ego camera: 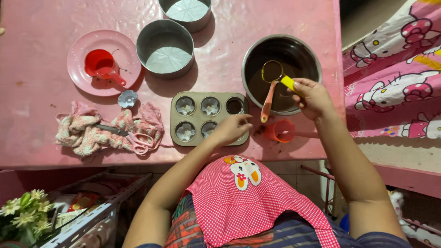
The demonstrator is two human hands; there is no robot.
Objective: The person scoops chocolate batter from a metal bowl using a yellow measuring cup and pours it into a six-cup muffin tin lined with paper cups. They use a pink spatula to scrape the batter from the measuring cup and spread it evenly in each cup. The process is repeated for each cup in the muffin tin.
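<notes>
My right hand (313, 97) grips the yellow handle of a small measuring cup (272, 71) filled with dark batter, held over a steel bowl (281, 73) of the same batter. An orange spatula (267, 103) leans in the bowl beside it. My left hand (232, 128) rests on the front right corner of a six-cup muffin tin (209, 118). One back right cup holds dark batter (234, 106); the others show white paper liners.
Two round steel cake pans (165, 47) (186, 11) stand at the back. A pink plate (103, 62) carries a red measuring cup. Scissors (128, 134) lie on a pink cloth (98, 130). An orange measuring cup (282, 132) sits by the bowl.
</notes>
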